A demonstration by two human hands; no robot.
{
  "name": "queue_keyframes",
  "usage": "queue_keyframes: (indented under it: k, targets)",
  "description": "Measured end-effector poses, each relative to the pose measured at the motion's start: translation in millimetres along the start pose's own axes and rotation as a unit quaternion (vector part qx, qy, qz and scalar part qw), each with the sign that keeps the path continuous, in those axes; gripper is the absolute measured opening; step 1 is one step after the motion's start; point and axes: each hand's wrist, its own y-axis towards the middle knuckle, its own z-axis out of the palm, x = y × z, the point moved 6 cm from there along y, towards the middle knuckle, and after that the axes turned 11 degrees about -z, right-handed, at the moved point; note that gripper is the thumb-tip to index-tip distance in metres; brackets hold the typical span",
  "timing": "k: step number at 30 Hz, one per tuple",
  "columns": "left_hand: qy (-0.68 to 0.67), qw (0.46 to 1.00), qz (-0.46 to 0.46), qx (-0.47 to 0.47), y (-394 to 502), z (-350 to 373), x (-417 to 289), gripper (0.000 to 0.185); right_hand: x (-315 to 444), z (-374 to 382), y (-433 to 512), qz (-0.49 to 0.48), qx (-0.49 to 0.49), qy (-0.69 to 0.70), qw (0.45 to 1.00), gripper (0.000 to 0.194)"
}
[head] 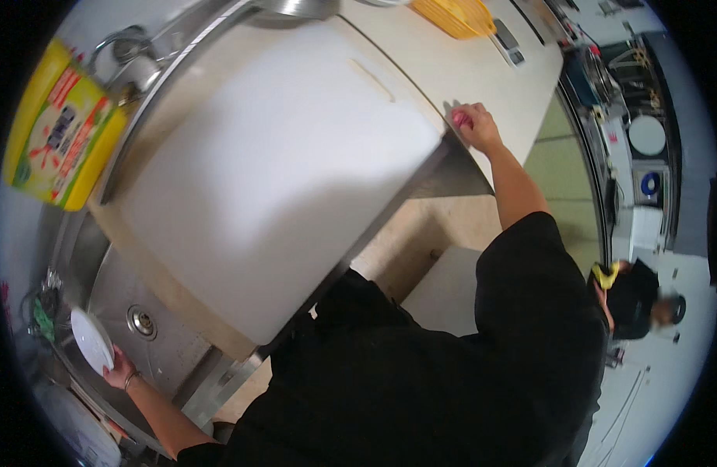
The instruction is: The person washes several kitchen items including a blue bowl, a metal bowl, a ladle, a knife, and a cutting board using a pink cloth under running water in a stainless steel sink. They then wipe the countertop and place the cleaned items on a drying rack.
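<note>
At the lower left my left hand (120, 369) grips the rim of a white plate (92, 341), which is tilted above the stainless steel sink (160, 356). A bracelet circles that wrist. My right hand (478, 127) is closed round a small pink item (462, 119) on the pale worktop (492, 82), just past a corner of the large white board (288, 146). The fingers cover most of the pink item, so its kind cannot be made out. Between my hands the board spans the counter, with a thin tan strip (373, 80) on it.
A yellow detergent container (63, 128) stands at the left near a faucet (125, 46). The sink drain (142, 322) lies beside the plate. At the top are a metal bowl (300, 7) and a yellow plastic basket (454, 16). Another person (632, 300) stands at far right.
</note>
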Motion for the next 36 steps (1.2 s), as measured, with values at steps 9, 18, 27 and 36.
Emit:
queue_keyframes:
  k: [9, 18, 27, 36]
  targets:
    - [0.047, 0.985, 0.084, -0.141, -21, -15, -16, 0.054, -157, 3, -91, 0.415, 0.037, 0.15, 0.896, 0.042]
    - [0.034, 0.987, 0.119, -0.1, -54, 16, -18, 0.048, 33, -13, -139, 0.092, -0.027, 0.167, 0.981, 0.033]
    - [0.069, 0.978, -0.12, 0.156, -43, 65, 23, 0.04, 553, -35, 10, -0.071, 0.2, 0.713, 0.669, 0.053]
    - [0.289, 0.931, 0.085, 0.208, -35, 85, -17, 0.045, 920, 87, 68, -0.158, 0.055, 0.48, 0.861, 0.033]
